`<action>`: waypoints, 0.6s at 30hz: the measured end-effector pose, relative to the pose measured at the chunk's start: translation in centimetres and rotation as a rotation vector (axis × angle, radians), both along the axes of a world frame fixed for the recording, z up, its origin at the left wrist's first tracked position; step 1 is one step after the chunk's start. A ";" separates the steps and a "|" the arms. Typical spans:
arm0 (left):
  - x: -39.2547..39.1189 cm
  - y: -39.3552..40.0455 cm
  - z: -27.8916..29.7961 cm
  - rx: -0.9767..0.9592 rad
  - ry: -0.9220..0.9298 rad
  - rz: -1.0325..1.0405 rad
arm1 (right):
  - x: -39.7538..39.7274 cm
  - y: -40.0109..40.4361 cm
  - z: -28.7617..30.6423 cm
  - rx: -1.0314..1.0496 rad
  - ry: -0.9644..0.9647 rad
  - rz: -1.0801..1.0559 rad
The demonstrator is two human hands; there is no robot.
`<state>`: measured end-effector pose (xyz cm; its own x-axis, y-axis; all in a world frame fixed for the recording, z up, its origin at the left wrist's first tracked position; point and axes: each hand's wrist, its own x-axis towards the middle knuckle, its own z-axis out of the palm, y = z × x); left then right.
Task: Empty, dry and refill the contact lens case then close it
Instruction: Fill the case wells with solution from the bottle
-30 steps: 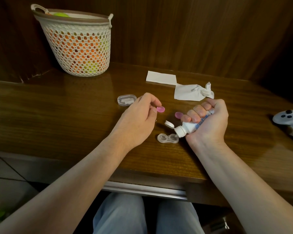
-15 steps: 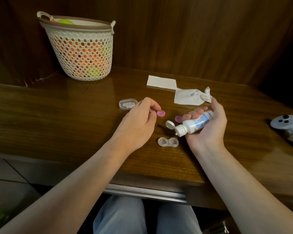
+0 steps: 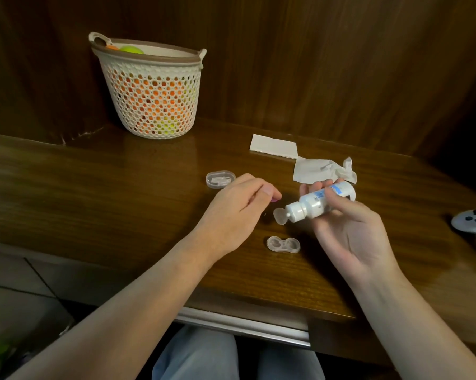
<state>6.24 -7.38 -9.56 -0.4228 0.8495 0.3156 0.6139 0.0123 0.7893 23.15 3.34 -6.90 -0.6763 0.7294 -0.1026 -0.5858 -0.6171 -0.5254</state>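
Observation:
The clear contact lens case [image 3: 283, 244] lies open on the wooden table [image 3: 121, 193], both wells uncapped. My right hand [image 3: 349, 231] holds a small white solution bottle [image 3: 318, 202] tilted on its side above the table, its flip cap [image 3: 279, 216] hanging open toward the left. My left hand [image 3: 237, 212] rests on the table left of the bottle, its fingertips on a pink cap [image 3: 358, 199]. The second pink cap is hidden behind the bottle and hand.
A white mesh basket [image 3: 151, 94] with orange and green balls stands at the back left. A clear oval lid [image 3: 220, 179] lies by my left hand. A folded tissue [image 3: 274, 146] and a crumpled tissue [image 3: 322, 170] lie behind. A white controller [image 3: 473, 220] sits at the right.
My right hand has lifted the bottle off the case, turned palm up and loosened its grip. The left hand has stayed on the pink cap.

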 end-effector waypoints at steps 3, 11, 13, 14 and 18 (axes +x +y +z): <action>-0.3 0.0 0.0 -0.040 -0.020 -0.013 | -0.3 0.3 0.0 0.062 0.002 0.050; -0.7 0.1 0.0 -0.121 0.095 -0.050 | -1.5 1.3 -0.1 0.066 0.088 0.084; -0.9 0.0 0.1 -0.125 0.098 -0.055 | -1.5 1.5 -0.2 0.090 0.061 0.107; -1.0 -0.1 0.1 -0.130 0.114 -0.062 | -1.4 1.7 -0.2 0.110 0.039 0.120; -1.4 -0.3 0.0 -0.112 0.208 -0.073 | -1.1 2.0 -0.7 0.177 -0.089 0.123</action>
<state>4.88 -7.64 -9.55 -0.2949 0.9098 0.2919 0.7657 0.0422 0.6418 22.00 5.35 -7.55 -0.7554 0.6539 -0.0436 -0.4585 -0.5748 -0.6778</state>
